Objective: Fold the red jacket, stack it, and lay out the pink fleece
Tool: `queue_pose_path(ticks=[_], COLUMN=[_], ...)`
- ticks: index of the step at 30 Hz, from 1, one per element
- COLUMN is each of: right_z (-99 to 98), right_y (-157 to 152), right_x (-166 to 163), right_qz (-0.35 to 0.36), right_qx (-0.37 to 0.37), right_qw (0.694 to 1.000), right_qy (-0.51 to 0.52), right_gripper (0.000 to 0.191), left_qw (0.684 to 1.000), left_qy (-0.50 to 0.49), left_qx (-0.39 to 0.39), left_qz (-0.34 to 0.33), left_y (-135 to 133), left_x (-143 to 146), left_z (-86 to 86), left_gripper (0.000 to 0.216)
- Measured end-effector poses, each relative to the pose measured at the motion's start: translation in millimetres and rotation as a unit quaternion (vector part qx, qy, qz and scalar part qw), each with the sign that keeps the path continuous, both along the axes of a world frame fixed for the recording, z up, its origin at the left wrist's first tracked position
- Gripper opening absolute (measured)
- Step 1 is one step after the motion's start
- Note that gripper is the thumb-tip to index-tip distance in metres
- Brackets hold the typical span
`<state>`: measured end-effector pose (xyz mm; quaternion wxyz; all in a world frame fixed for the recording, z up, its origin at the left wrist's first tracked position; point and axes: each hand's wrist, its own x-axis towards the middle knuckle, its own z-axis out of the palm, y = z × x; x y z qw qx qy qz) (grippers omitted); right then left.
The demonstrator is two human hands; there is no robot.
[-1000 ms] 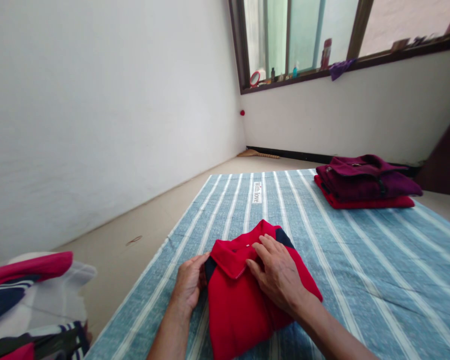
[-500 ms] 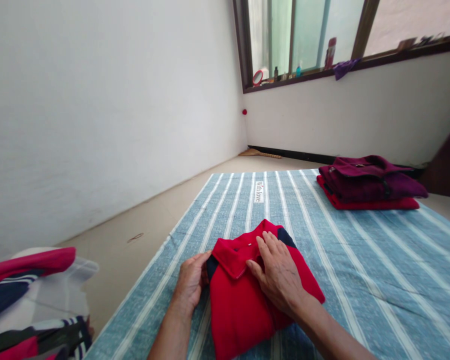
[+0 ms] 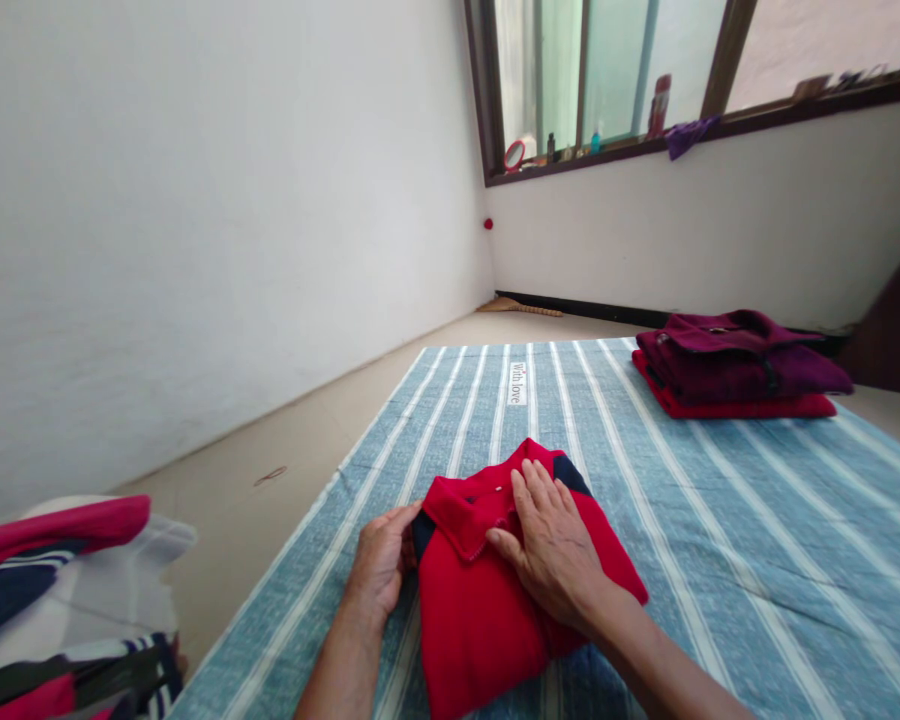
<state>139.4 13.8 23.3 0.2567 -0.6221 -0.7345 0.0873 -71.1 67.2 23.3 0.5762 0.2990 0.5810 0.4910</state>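
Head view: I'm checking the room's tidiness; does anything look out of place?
Yes, slightly: a thin brown loop lies loose on the floor left of the striped cloth, as if dropped. The red garment shows no visible damage.

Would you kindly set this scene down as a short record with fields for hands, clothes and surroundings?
Left hand: touching the dark shoulder panel of the red garment
Right hand: flat on its front, beside the collar
Red garment: folded, collar at the far end
Under it: blue-and-white striped cloth
Far right: folded maroon garment on red clothing
Lower left: more clothes
Window sill: red-rimmed mirror, purple cloth
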Motion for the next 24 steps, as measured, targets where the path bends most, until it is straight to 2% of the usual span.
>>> queue_pose_path(ticks=[24], right_z=[-2.9], right_y=[1.1], right_x=[-0.8], right_qz=[-0.004], right_qx=[0.016], right_qw=[1.000], right_qy=[0.000], right_gripper=[0.071], left_qw=[1.000], left_qy=[-0.008], left_qx=[0.002], left_qz=[0.004], left_y=[-0.9], left_x=[1.4], left_z=[3.3], left_gripper=[0.006])
